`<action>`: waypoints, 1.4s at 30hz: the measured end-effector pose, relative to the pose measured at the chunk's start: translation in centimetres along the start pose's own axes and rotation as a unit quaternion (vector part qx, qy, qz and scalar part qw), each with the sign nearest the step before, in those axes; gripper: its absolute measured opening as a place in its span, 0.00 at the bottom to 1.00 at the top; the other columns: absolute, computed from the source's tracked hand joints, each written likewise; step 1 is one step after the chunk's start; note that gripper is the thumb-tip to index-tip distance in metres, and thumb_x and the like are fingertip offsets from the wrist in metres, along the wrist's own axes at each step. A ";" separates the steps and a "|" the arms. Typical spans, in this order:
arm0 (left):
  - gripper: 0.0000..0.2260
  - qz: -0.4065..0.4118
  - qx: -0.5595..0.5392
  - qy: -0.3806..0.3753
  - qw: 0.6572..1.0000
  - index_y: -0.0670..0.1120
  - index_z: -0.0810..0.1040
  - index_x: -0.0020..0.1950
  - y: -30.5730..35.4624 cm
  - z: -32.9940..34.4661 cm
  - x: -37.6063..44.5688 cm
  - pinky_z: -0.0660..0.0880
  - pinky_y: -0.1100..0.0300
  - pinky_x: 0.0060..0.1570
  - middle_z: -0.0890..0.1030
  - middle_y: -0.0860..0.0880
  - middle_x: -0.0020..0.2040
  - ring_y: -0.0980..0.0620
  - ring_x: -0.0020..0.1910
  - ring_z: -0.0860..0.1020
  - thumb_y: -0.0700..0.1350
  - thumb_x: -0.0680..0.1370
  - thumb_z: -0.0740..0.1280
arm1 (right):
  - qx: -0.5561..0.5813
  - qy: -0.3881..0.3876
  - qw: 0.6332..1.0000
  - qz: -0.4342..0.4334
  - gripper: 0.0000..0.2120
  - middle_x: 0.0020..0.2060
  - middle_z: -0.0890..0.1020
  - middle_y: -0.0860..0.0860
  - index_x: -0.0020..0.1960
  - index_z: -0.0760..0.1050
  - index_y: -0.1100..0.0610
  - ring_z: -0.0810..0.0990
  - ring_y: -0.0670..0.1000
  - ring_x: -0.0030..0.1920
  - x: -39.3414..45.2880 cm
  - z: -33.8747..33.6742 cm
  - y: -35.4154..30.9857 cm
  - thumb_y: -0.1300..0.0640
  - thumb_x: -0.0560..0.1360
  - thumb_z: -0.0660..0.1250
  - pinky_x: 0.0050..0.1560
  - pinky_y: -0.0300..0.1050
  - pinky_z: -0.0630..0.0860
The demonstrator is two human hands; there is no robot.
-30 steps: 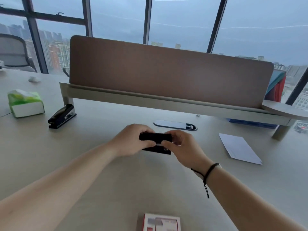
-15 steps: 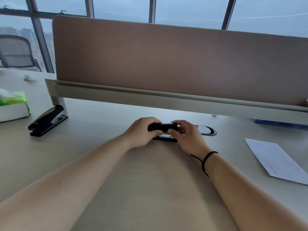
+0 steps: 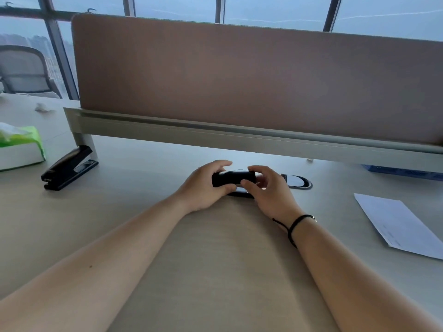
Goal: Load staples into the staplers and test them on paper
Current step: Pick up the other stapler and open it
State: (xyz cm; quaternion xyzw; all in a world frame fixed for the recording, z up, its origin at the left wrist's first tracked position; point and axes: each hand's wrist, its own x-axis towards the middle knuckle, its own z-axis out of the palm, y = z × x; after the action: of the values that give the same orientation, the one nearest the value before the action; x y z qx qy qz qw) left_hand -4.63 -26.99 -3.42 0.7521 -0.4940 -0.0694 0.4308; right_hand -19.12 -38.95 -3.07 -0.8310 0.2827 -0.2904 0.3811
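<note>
Both hands, left (image 3: 203, 188) and right (image 3: 268, 190), grip the small stapler (image 3: 233, 179), lying left-right.

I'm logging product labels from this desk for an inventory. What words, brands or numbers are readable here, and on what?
No text can be read in this view.
Small stapler held by the left hand and right hand: a pale mark on its base, too small to read.
Sheet of paper: faint lines, too blurred to read.
Tissue pack: no legible print.
Large stapler: no visible marking.
</note>
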 end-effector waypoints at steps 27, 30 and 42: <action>0.11 -0.273 0.104 0.277 0.915 0.48 0.80 0.59 -13.4 -21.4 -9.7 0.72 0.56 0.50 0.81 0.47 0.51 0.43 0.54 0.78 0.48 0.78 0.67 | 0.067 -0.189 0.979 -0.025 0.25 0.64 0.78 0.48 0.69 0.71 0.53 0.79 0.48 0.58 3.8 22.6 -14.8 0.48 0.75 0.70 0.50 0.40 0.73; 0.11 -0.234 0.086 0.266 0.931 0.48 0.79 0.61 -12.8 -21.3 -9.8 0.68 0.59 0.50 0.80 0.49 0.53 0.46 0.55 0.77 0.46 0.79 0.67 | 0.098 -0.195 0.976 -0.015 0.27 0.67 0.76 0.48 0.72 0.68 0.53 0.79 0.48 0.59 4.2 22.6 -15.1 0.50 0.76 0.70 0.56 0.43 0.74; 0.08 -0.142 0.057 0.089 0.984 0.50 0.77 0.59 -7.2 -19.1 -12.0 0.69 0.60 0.44 0.79 0.51 0.50 0.50 0.49 0.76 0.47 0.81 0.65 | 0.138 -0.184 0.973 -0.009 0.07 0.50 0.82 0.45 0.54 0.77 0.49 0.80 0.48 0.53 -0.9 15.0 -14.6 0.55 0.77 0.69 0.59 0.48 0.77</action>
State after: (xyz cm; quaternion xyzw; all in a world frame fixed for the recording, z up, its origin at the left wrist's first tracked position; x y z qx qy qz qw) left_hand 4.41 -5.26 -0.57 0.8410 -0.3447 -0.0345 0.4156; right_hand -5.63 -23.28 0.25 -0.8120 0.1580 -0.1722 0.5348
